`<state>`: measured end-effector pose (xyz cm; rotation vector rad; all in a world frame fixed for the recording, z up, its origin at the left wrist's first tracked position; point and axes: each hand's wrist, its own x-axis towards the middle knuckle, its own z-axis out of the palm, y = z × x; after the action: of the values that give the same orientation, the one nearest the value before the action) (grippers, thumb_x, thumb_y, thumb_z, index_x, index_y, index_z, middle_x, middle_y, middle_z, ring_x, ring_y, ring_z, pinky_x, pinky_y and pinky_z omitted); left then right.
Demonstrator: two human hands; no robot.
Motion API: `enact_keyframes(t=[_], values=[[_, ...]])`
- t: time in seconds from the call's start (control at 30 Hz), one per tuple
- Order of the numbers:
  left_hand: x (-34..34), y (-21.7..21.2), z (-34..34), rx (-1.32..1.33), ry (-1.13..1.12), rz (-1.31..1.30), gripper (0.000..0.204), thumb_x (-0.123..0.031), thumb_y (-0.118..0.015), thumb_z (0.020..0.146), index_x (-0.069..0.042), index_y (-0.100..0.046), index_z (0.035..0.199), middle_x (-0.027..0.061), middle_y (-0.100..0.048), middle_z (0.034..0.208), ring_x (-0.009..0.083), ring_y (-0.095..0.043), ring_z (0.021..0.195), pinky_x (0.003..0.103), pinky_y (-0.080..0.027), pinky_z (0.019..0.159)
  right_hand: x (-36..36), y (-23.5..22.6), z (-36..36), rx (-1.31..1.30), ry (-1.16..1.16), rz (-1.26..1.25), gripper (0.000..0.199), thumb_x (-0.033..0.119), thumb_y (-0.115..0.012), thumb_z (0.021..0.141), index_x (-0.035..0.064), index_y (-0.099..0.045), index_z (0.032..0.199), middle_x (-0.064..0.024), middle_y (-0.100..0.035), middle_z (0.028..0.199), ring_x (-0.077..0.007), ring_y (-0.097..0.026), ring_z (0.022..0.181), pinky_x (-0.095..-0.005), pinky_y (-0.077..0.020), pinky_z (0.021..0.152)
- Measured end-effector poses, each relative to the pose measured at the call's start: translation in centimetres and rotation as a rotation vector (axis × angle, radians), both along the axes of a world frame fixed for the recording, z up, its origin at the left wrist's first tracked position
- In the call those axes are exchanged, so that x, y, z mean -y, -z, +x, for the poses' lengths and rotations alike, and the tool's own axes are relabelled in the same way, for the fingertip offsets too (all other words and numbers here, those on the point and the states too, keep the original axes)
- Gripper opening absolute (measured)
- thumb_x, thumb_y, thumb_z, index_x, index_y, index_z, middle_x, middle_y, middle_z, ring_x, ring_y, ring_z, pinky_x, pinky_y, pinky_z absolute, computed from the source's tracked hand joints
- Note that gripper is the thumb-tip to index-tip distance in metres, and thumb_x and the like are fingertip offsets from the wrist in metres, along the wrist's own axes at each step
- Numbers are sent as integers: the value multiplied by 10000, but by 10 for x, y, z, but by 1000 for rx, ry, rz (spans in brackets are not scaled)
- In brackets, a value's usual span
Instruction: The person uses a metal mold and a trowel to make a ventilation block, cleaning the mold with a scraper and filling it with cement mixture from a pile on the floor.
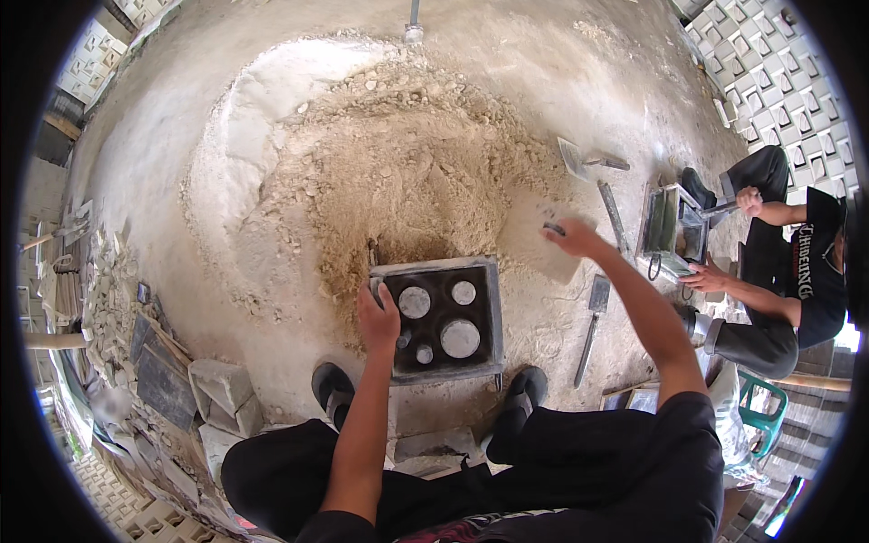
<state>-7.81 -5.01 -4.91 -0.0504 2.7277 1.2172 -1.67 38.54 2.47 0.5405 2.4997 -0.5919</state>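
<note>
On the ground between my feet lies a square mould with a grey rim. Its dark inside holds several pale round discs of different sizes. My left hand is closed on the mould's left edge near its upper corner. Out to the right, over the loose sandy mix, my right hand grips the dark handle of a trowel. Dust coats the trowel's flat blade, which blends with the ground, so its outline is partly unclear.
A broad heap of sandy mix lies beyond the mould. Right of it are another trowel, a metal bar and a long-handled flat tool. A co-worker's hands work at a metal box mould. Concrete blocks stand left.
</note>
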Motion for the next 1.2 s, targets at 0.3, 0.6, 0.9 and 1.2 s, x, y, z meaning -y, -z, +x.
enact_keyframes(t=[0.3, 0.6, 0.9, 1.2], values=[[2, -5, -2, -1, -7, -2, 533, -391, -448, 1012, 27, -481, 1342, 263, -557, 1285, 436, -516, 1211, 487, -412, 1010, 35, 65, -61, -290, -66, 40, 609, 559, -621, 884, -41, -636, 781, -271, -656, 809, -440, -642, 842, -493, -483, 723], [0, 0, 0, -40, -7, -63, 555, -426, -433, 1013, 22, -488, 1336, 264, -559, 1275, 437, -530, 1188, 491, -424, 1000, 14, 26, -20, -535, 161, 5, 457, 397, -652, 849, -39, -599, 722, -191, -589, 635, -319, -588, 609, -437, -435, 594], [-2, -11, -1, 4, -13, -72, 530, -419, -432, 1010, 17, -513, 1300, 273, -573, 1250, 442, -532, 1178, 499, -428, 987, 62, -16, 6, -334, 524, -425, 438, 354, -660, 895, -28, -579, 696, -131, -496, 551, -221, -484, 455, -425, -401, 503], [-4, -18, 2, -38, -12, -90, 536, -417, -434, 1004, 18, -511, 1307, 261, -588, 1248, 433, -551, 1167, 500, -434, 982, 66, -2, 9, -515, -13, -24, 501, 429, -648, 873, -33, -601, 687, -214, -577, 605, -338, -573, 544, -455, -429, 549]])
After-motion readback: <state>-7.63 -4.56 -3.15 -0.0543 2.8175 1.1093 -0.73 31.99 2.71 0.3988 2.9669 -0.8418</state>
